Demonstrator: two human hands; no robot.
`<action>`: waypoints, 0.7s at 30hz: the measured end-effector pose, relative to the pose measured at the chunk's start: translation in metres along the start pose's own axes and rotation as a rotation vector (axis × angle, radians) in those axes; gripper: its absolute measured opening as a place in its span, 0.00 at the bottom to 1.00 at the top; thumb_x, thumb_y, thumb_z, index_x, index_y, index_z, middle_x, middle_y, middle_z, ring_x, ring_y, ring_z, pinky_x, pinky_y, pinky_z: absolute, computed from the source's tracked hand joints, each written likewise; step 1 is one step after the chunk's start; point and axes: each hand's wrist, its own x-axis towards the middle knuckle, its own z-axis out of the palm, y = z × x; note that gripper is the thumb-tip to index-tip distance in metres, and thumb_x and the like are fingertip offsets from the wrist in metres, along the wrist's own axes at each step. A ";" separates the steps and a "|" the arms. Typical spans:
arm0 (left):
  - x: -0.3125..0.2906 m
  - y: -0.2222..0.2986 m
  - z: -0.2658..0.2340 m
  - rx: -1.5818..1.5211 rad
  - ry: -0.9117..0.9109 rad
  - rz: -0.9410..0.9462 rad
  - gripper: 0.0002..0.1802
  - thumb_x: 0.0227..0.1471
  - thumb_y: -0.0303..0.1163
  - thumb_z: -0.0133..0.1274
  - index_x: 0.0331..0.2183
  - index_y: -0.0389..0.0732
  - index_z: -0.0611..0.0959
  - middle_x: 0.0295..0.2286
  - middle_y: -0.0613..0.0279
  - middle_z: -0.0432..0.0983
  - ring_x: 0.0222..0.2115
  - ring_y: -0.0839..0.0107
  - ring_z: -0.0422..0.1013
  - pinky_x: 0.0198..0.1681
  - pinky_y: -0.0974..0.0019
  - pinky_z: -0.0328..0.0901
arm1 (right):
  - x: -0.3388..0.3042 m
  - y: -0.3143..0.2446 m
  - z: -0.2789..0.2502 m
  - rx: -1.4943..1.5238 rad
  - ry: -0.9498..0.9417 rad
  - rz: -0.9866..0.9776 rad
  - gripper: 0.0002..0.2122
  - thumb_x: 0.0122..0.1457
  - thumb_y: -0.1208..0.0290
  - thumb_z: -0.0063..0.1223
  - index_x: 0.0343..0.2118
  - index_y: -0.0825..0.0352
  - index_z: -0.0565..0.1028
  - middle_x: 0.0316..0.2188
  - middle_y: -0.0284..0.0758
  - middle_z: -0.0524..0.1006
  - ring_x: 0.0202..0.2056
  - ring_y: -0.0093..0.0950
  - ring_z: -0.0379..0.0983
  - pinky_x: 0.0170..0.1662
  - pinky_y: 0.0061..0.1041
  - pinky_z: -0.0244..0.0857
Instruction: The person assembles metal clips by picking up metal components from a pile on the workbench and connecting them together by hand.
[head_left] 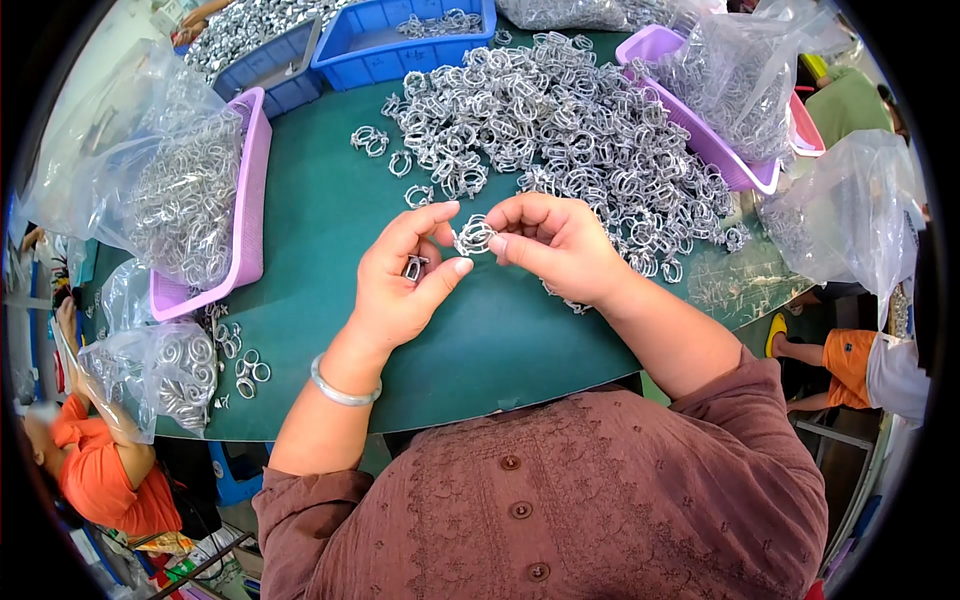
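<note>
Above the green table (330,190), my right hand (568,250) pinches a silver metal piece of several open rings (473,235) between thumb and fingers. My left hand (392,285) is just left of it, thumb and forefinger parted around the near side of the rings; whether they touch it I cannot tell. A small silver metal part (414,267) sits in the curled lower fingers of my left hand. Beyond my hands spreads a large heap of similar silver ring pieces (560,120), with a few loose ones (369,140) at its left edge.
Purple baskets (255,190) (690,130) holding bagged metal pieces stand left and right. Blue trays (375,65) (270,80) are at the back. A clear bag of spiral pieces (185,365) lies at the left edge. People (110,465) (850,365) are on both sides.
</note>
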 end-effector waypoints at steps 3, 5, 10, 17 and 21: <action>0.001 0.000 -0.002 0.077 -0.040 0.086 0.20 0.42 0.18 0.55 0.41 0.36 0.75 0.29 0.68 0.67 0.24 0.83 0.61 0.27 0.80 0.58 | 0.000 -0.001 0.000 0.064 -0.008 0.038 0.08 0.52 0.77 0.52 0.35 0.73 0.72 0.28 0.30 0.74 0.28 0.15 0.69 0.32 0.14 0.64; 0.002 -0.003 -0.003 0.085 -0.040 0.119 0.19 0.42 0.18 0.55 0.40 0.36 0.76 0.29 0.67 0.67 0.24 0.83 0.62 0.27 0.80 0.58 | 0.001 -0.002 0.001 0.062 -0.028 0.055 0.08 0.53 0.77 0.52 0.35 0.72 0.72 0.28 0.30 0.74 0.28 0.15 0.69 0.31 0.15 0.64; 0.002 -0.004 -0.002 0.063 -0.038 0.126 0.17 0.43 0.18 0.55 0.39 0.35 0.76 0.29 0.66 0.68 0.24 0.82 0.62 0.27 0.80 0.58 | 0.001 0.000 -0.002 0.034 -0.047 0.057 0.09 0.54 0.75 0.52 0.37 0.71 0.72 0.29 0.30 0.75 0.29 0.16 0.70 0.34 0.16 0.66; 0.001 -0.009 -0.005 0.010 -0.042 0.054 0.16 0.44 0.19 0.55 0.39 0.36 0.77 0.28 0.66 0.69 0.26 0.81 0.64 0.30 0.78 0.61 | 0.002 0.001 0.001 0.047 -0.036 0.058 0.09 0.54 0.75 0.52 0.37 0.72 0.73 0.27 0.29 0.74 0.28 0.14 0.68 0.31 0.14 0.63; 0.001 -0.010 -0.005 -0.045 -0.037 0.029 0.16 0.44 0.20 0.55 0.39 0.36 0.77 0.28 0.65 0.69 0.26 0.80 0.65 0.30 0.77 0.62 | 0.002 0.002 0.000 0.012 -0.040 0.051 0.09 0.55 0.73 0.51 0.37 0.71 0.73 0.27 0.29 0.74 0.27 0.14 0.68 0.31 0.14 0.63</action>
